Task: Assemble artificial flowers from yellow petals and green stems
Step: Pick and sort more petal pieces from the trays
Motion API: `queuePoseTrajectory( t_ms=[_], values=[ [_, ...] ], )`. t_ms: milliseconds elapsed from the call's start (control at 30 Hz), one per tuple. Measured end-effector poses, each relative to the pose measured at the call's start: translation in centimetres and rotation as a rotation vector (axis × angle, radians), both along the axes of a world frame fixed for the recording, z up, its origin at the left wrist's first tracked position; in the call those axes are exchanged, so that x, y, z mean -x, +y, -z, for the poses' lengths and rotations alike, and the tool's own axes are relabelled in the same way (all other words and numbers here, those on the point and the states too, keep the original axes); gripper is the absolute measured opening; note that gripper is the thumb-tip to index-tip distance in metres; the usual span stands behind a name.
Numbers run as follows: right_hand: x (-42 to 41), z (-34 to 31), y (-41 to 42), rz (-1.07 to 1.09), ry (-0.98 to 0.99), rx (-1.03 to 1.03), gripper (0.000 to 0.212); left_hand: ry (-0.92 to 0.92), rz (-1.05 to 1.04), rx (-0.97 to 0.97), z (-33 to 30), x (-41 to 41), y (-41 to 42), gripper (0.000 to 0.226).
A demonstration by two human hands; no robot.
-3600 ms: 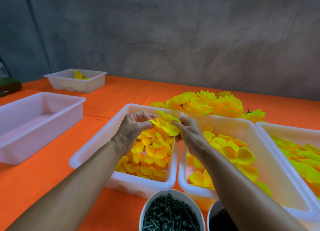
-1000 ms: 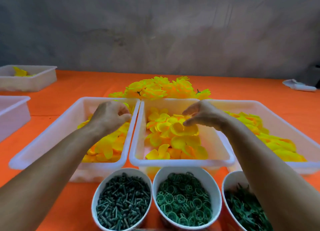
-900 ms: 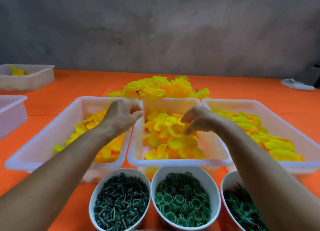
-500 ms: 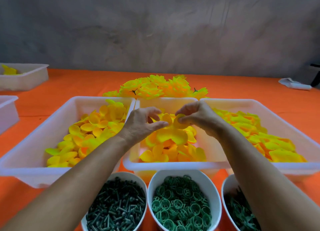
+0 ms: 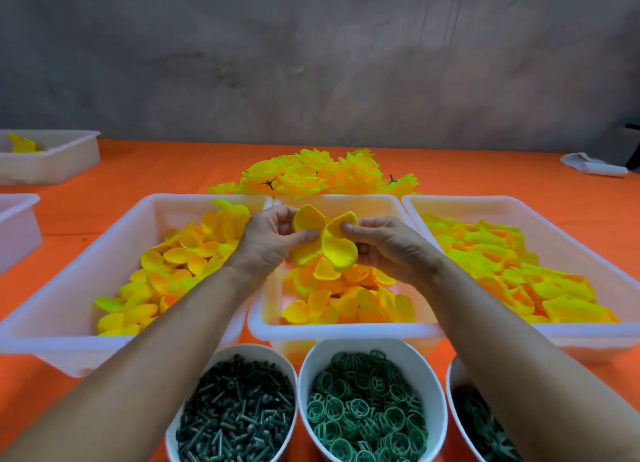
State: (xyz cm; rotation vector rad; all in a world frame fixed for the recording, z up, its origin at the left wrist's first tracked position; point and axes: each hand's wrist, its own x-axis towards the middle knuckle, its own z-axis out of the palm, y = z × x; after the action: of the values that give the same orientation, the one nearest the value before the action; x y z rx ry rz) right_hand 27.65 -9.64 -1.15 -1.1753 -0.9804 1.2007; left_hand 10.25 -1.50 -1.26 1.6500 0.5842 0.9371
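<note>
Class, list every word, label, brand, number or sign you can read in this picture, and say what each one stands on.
None: no readable text shows anywhere.
The white trays, the bowls, the orange table and the grey wall are all unmarked.
The petal piece held in both hands carries no print.
The white object at far right is too small and blurred to judge.

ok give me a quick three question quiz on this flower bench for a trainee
1. True or false: both the left hand and the right hand hold the yellow fabric petal piece.
2. Which white plastic tray lies under the hands? A the left tray of small petals; B the middle tray; C the right tray.
3. Fill in: the white round cup of green plastic rings stands between the cup of dark green pegs and the cup at the ____ edge.

Key: 1 true; 2 B; 3 right.
</note>
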Motion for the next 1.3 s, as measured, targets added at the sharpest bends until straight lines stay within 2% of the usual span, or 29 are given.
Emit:
queuePoseTrajectory(
  t_ms=[133,233,300,433,567,633,700,800,900,1000,1100,1233,1300],
  values=[
    [0.2,-0.2,0.2,-0.056,0.071,-0.047,0.034,-0.042,-0.005,0.085,-0.1,0.1,0.4,0.024],
    [0.1,-0.1,0.3,-0.008,0.084,-0.045,0.038,-0.009,-0.030,0.111,-0.3,0.0,0.4,0.022],
    [-0.1,-0.1,0.3,0.073,0.040,-0.047,0.031,0.051,-0.054,0.103,-0.7,-0.2,0.4,0.016],
    [-0.2,0.3,0.1,0.332,-0.260,-0.092,0.007,0.115,-0.129,0.055,-0.9,-1.3,0.1,0.020],
    [0.0,0.7,0.0,0.507,-0.621,-0.181,0.019,0.242,-0.192,-0.271,-0.1,-2.3,-0.5,0.028],
    [0.1,0.8,0.0,0.531,-0.689,-0.199,0.020,0.266,-0.207,-0.362,0.0,-2.3,-0.5,0.036],
    [0.1,0.7,-0.1,0.526,-0.655,-0.211,0.019,0.236,-0.221,-0.351,0.0,-2.3,-0.3,0.039],
    [-0.1,0.4,-0.1,0.497,-0.431,-0.217,0.014,0.077,-0.197,-0.144,-0.1,-2.1,-0.3,0.031],
    [-0.1,0.2,0.1,0.350,-0.193,-0.174,0.013,-0.006,-0.155,0.048,-0.5,-1.9,-0.4,0.022],
    [-0.1,0.2,0.3,0.209,-0.101,-0.132,0.015,-0.034,-0.100,0.180,-0.7,-1.7,-0.3,0.020],
    [-0.1,0.1,0.2,0.167,-0.103,-0.112,0.020,-0.006,-0.074,0.123,-0.7,-1.6,-0.4,0.020],
    [-0.2,0.0,0.2,0.018,0.050,-0.122,0.025,0.024,-0.067,0.055,-0.5,-1.5,-0.7,0.021],
    [-0.2,-0.1,0.3,0.011,0.080,-0.127,0.027,0.008,-0.094,0.061,-0.6,-1.5,-0.7,0.021]
  ],
)
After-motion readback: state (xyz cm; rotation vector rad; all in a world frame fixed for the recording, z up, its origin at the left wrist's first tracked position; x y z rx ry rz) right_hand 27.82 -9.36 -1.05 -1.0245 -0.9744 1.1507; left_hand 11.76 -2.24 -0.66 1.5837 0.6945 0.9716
